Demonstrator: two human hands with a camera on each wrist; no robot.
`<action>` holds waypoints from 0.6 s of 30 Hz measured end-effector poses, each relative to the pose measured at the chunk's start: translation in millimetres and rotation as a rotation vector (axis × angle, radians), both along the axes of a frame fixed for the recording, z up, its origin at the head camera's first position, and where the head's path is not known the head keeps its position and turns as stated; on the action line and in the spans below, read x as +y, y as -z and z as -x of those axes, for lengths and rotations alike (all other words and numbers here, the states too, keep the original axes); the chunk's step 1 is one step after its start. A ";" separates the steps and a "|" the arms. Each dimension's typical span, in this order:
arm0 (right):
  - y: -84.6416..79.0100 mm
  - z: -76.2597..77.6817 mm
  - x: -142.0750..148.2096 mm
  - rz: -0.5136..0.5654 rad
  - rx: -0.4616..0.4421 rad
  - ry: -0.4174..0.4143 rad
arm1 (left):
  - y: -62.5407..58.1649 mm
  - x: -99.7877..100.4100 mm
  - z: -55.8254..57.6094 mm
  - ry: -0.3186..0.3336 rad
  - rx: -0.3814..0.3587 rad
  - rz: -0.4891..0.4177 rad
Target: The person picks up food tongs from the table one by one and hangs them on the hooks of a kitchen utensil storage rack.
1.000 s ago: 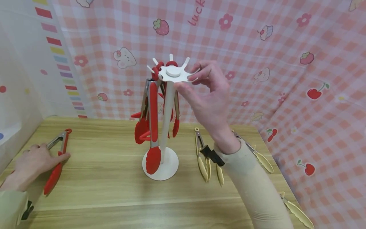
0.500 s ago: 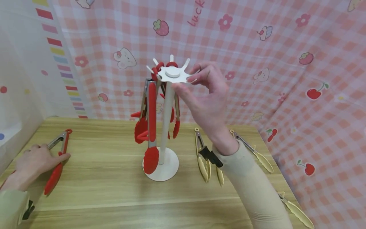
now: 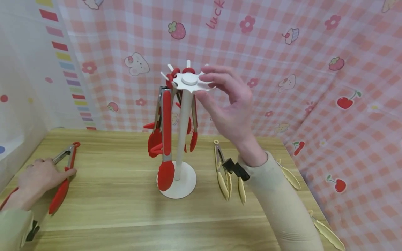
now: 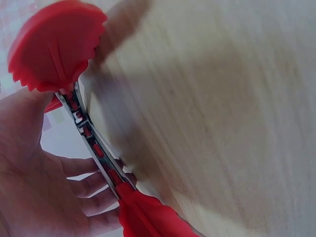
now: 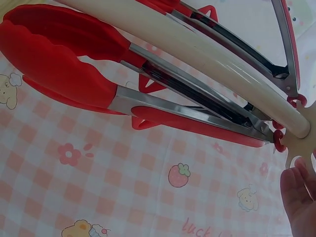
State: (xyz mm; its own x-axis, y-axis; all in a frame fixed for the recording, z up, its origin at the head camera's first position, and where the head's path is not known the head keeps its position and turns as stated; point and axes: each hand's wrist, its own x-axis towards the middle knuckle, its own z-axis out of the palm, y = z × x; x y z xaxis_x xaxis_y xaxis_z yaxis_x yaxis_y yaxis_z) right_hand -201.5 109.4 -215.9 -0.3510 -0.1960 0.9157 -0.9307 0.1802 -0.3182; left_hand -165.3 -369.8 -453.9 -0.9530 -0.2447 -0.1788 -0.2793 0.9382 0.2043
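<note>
A white utensil stand (image 3: 190,83) with a hooked top stands upright on the table. Several red-tipped tongs (image 3: 166,129) hang from its left and rear hooks. My right hand (image 3: 230,97) holds the right edge of the hooked top, thumb beneath and fingers above. Those fingers (image 5: 296,190) show at the hooked rim in the right wrist view, beside the hanging tongs. At the far left, my left hand (image 3: 39,177) grips spread red tongs (image 3: 61,195), thumb on one arm and fingers at the other. Their red scalloped head (image 4: 54,47) fills the upper left wrist view.
Several cream-tipped tongs (image 3: 223,186) lie on the right side of the wooden table (image 3: 122,202), some partly hidden by my right arm. A red curved piece (image 3: 9,197) shows beneath my left wrist. A pink checked cloth (image 3: 150,94) hangs behind.
The stand's top and the front hanging tongs turned slightly left earlier. My right fingers have since shifted along the rim, now covering the rear right hook. My left hand stays nearly still.
</note>
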 end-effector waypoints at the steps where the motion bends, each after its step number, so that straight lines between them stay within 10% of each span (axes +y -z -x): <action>1: 0.1 0.6 0.1 0.003 0.004 -0.002 | 0.3 0.4 -0.4 -0.003 0.006 0.005; 18: 6.1 1.4 -4.9 0.067 0.002 -0.055 | 1.2 5.9 -2.9 -0.003 0.024 0.001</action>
State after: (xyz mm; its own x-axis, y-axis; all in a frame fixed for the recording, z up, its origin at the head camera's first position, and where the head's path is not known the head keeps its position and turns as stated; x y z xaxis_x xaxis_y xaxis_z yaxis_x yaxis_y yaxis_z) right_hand -202.9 104.5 -221.9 -0.3398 -0.1537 0.9278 -0.9392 0.1070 -0.3263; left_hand -162.4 -363.9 -455.1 -0.9563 -0.2476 -0.1554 -0.2769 0.9377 0.2098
